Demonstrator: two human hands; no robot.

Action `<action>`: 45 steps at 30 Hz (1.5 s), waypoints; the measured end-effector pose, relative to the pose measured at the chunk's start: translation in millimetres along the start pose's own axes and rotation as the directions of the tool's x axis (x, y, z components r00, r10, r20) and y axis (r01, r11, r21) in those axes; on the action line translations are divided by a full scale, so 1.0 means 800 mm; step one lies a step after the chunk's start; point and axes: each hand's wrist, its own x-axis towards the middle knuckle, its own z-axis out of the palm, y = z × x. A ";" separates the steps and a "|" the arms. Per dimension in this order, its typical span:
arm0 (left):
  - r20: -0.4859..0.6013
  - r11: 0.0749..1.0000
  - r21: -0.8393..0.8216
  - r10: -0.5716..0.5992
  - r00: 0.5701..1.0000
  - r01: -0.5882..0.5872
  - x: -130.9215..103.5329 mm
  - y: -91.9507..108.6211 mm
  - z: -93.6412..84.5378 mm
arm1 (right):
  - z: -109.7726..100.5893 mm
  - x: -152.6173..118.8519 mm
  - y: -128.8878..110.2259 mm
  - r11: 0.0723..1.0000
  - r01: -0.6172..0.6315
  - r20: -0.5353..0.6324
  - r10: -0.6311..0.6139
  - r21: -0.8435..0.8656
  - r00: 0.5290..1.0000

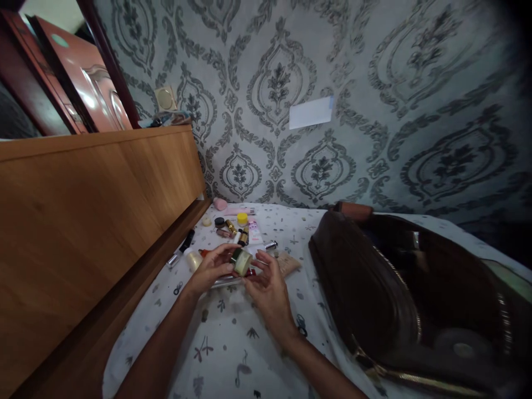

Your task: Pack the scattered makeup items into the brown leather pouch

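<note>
Between my hands, above the bedsheet, is a small cosmetic jar (243,262), pale with a dark lid, held tilted. My left hand (211,267) grips it at the lid side. Curved fingers of my right hand (266,282) hold it from the right. Just behind and below lie a pale bottle (192,259), something red partly hidden by the right fingers, and a beige pouch-like item (287,264). Farther back are a pink-and-white tube (254,231), a yellow-lidded jar (242,219), a black-lidded jar (219,222) and several small cosmetics.
A large dark brown bag (361,288) stands unzipped at my right. Along the left runs a wooden panel (103,210). The patterned sheet (233,349) spreads up to the wallpapered wall (278,83). A black tube-like item (188,240) lies beside the panel.
</note>
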 end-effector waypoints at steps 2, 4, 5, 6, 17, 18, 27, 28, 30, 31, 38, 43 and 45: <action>-0.009 0.998 -0.060 -0.019 1.000 0.019 0.000 -0.002 0.001 | -0.008 -0.001 0.002 0.998 0.003 0.009 -0.002 -0.055 1.000; -0.036 0.992 -0.125 -0.010 0.999 0.005 0.000 -0.005 0.003 | -0.022 -0.003 0.007 0.982 0.053 0.019 -0.050 -0.179 0.999; -0.055 0.987 -0.160 -0.001 0.999 -0.007 0.000 -0.007 0.004 | -0.031 -0.003 0.011 0.961 0.085 0.025 -0.082 -0.263 0.996; -0.070 0.981 -0.194 0.002 0.998 -0.016 0.000 -0.009 0.004 | -0.039 -0.004 0.015 0.928 0.115 0.033 -0.111 -0.355 0.993; -0.101 0.938 -0.348 -0.029 0.994 -0.008 0.002 -0.019 0.015 | -0.062 -0.008 0.005 0.578 0.215 0.204 -0.085 -0.787 0.975; -0.099 0.934 -0.358 -0.031 0.995 -0.006 0.002 -0.019 0.017 | -0.063 -0.008 0.006 0.609 0.250 0.223 -0.121 -0.753 0.967; -0.102 0.932 -0.362 -0.067 0.993 0.026 0.000 -0.009 0.030 | -0.088 -0.026 0.041 0.726 0.442 0.356 -0.283 -0.527 0.891; -0.100 0.935 -0.352 -0.072 0.992 0.032 0.000 -0.006 0.032 | -0.091 -0.029 0.044 0.724 0.436 0.351 -0.280 -0.534 0.894; -0.084 0.948 -0.315 -0.073 0.994 0.043 0.000 0.003 0.039 | -0.094 -0.035 0.047 0.722 0.425 0.344 -0.270 -0.546 0.899; -0.074 0.958 -0.284 -0.068 0.995 0.045 0.001 0.009 0.043 | -0.094 -0.037 0.047 0.722 0.422 0.339 -0.269 -0.549 0.902; 0.033 0.999 0.008 -0.050 0.998 0.050 0.026 0.058 0.085 | -0.091 -0.043 0.044 0.758 0.380 0.241 -0.295 -0.531 0.925; 0.130 0.989 0.125 0.061 0.990 -0.078 0.062 0.095 0.142 | -0.093 -0.044 0.049 0.772 0.403 0.224 -0.335 -0.491 0.915; 0.174 0.979 0.164 0.096 0.980 -0.125 0.078 0.111 0.171 | -0.094 -0.043 0.052 0.780 0.376 0.225 -0.303 -0.501 0.926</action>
